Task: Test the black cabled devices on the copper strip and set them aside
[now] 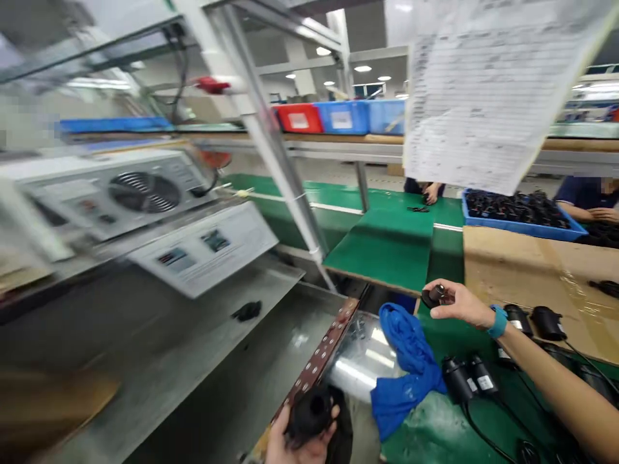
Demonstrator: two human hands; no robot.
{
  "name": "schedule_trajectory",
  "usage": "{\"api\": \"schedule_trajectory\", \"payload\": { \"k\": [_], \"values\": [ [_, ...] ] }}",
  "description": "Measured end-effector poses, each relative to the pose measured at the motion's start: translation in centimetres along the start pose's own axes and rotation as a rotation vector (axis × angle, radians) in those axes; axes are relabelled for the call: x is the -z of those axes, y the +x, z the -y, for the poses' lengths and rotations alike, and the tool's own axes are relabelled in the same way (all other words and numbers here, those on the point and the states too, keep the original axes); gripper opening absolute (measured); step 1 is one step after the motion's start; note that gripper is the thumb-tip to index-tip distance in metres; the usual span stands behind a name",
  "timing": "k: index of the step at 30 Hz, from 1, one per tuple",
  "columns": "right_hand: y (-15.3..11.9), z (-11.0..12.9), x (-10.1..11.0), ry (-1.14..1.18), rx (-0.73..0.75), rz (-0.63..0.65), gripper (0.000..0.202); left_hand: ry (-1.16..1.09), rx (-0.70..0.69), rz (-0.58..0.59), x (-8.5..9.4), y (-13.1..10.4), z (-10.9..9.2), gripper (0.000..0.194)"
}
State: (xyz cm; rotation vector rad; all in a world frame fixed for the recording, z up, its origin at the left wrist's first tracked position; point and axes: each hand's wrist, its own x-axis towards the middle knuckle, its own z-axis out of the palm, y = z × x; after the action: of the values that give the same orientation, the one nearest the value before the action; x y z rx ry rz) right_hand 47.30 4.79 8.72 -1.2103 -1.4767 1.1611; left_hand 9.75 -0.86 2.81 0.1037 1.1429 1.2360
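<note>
In the head view, my left hand [275,444] is at the bottom, its fingers wrapped round a black cylindrical housing [309,412] with a dark round opening in its top. Further right, my right hand [461,304] pinches a small black round cap [432,296] with a short shiny metal stem. The two parts are well apart. Between the hands lies a crumpled blue cloth [409,361]. Below my right forearm, several black cylinders [459,380] with white labels and cords rest on the green mat [420,425].
A brown metal strip [324,348] with holes edges the grey trough at left. A small black piece [249,310] lies on the grey ledge. A slanted post [285,161] and a hanging paper sheet [474,96] stand in front. Beyond are a blue tray [527,222] of black parts and two co-workers.
</note>
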Motion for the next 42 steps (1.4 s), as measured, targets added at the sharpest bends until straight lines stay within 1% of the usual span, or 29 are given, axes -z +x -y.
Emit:
{"api": "schedule_trajectory", "payload": {
  "k": [3, 6, 8, 11, 13, 16, 19, 21, 26, 30, 33, 39, 42],
  "values": [
    [1.0, 1.0, -6.3, 0.029, 0.024, 0.168, 0.055, -0.051, -0.042, -0.014, 0.3, -0.8, -0.7, 0.031],
    [1.7, 1.3, -11.5, 0.101, 0.008, 0.299, 0.057, -0.095, -0.105, 0.008, 0.7, -1.6, -1.3, 0.029],
    [2.0, 1.2, -14.0, 0.151, -0.023, 0.371, 0.059, -0.113, -0.129, 0.012, 1.3, -2.0, -1.5, 0.030],
    [1.9, 0.6, -16.5, 0.256, -0.065, 0.448, 0.059, -0.123, -0.132, -0.002, 2.3, -2.3, -1.8, 0.032],
    [1.7, 0.2, -17.6, 0.345, -0.092, 0.482, 0.060, -0.130, -0.132, -0.003, 2.8, -2.4, -1.9, 0.032],
    [1.3, -0.2, -18.5, 0.439, -0.145, 0.509, 0.060, -0.132, -0.134, 0.002, 3.3, -2.4, -2.0, 0.031],
    [0.9, 0.0, -19.0, 0.425, -0.167, 0.526, 0.062, -0.132, -0.130, 0.010, 3.4, -2.5, -1.9, 0.031],
    [0.7, 0.6, -19.3, 0.341, -0.136, 0.527, 0.061, -0.142, -0.126, 0.018, 3.4, -2.5, -1.7, 0.031],
    [0.0, 2.0, -20.6, 0.059, 0.044, 0.480, 0.050, -0.185, -0.137, 0.081, 3.4, -2.5, -1.4, 0.035],
    [-0.8, 2.9, -22.1, -0.099, 0.101, 0.470, 0.040, -0.197, -0.175, 0.149, 3.7, -2.6, -1.6, 0.041],
    [-1.4, 3.8, -23.1, -0.202, 0.136, 0.447, 0.038, -0.229, -0.197, 0.200, 3.8, -2.8, -1.9, 0.042],
    [-2.0, 4.6, -24.1, -0.321, 0.167, 0.396, 0.043, -0.233, -0.193, 0.225, 4.0, -2.9, -2.2, 0.041],
    [-2.1, 4.6, -24.2, -0.383, 0.204, 0.369, 0.044, -0.211, -0.254, 0.190, 4.3, -2.5, -2.1, 0.041]
  ]
}}
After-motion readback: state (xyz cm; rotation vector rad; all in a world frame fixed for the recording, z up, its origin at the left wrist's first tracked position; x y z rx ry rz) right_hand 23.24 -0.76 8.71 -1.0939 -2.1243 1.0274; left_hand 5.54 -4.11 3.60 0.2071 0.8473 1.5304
